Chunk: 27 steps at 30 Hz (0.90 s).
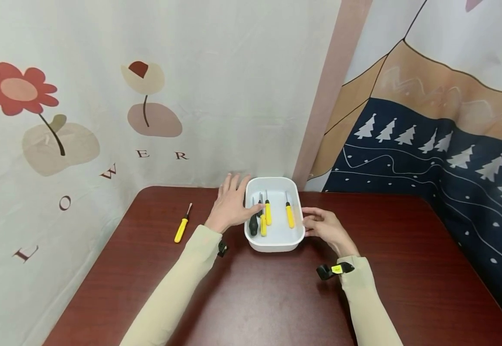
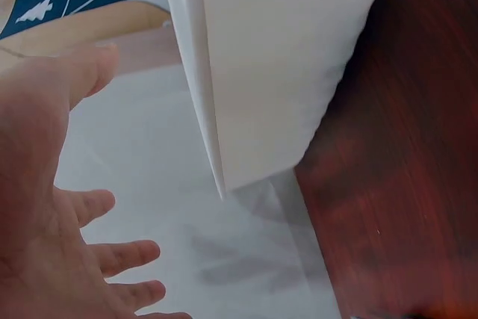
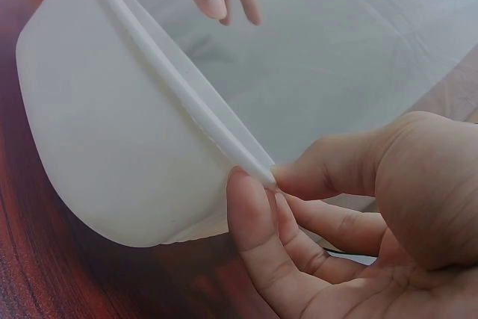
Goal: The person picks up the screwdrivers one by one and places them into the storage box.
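Pinching the rim of the white tray [image 1: 276,248] — right hand [image 1: 325,226], grip narrow, thumb and fingers on the right side; contact plain in the right wrist view. Left hand [image 1: 232,202] at the opposite side, grip wide, fingers spread, thumb reaching over the rim. Whether it touches the tray: cannot tell.

Tray: upright on the worktop [image 1: 272,307], near its far edge. Contents: three yellow drivers [image 1: 290,216], one set apart toward the right, two close together on the left; beside that pair, a black driver [image 1: 253,226]. The cluster by the left thumb is too crowded for a certain count. Tips point away from the person.

Outside: one loose driver [image 1: 182,229], yellow-handled, flat on the worktop, left of the tray and well apart from it. Neither hand touches it.

Progress, as judged: most of the tools are in the tray, one is out. If they are being gathered, that single piece is all that is left in sight; if being taken out, most of the work lies ahead — the layout alone does not settle which. Present step reads as steadying or placing the tray, not handling any one driver.
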Each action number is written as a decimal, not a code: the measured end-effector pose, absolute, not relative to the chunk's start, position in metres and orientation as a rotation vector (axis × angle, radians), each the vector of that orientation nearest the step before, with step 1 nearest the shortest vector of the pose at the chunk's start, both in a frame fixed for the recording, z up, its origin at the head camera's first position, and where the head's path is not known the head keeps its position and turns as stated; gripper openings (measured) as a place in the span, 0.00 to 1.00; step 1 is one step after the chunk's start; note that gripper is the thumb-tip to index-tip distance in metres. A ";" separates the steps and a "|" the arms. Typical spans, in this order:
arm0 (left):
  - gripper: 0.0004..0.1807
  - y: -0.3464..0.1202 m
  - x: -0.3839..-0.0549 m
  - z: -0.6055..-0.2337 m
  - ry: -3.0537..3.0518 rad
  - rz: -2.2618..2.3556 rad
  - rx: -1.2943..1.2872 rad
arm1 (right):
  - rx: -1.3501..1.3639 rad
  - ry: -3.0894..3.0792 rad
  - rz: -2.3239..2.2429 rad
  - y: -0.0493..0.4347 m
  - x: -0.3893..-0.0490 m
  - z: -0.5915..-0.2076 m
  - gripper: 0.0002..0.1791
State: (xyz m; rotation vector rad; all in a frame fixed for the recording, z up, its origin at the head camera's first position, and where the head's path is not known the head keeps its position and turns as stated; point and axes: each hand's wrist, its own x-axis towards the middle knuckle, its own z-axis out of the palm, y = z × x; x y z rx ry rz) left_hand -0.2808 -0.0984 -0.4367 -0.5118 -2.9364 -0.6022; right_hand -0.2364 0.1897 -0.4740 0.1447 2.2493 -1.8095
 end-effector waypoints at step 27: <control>0.55 -0.173 -0.264 -0.458 -2.901 -0.825 -0.104 | 0.141 2.253 -1.825 0.190 -0.235 -0.474 0.26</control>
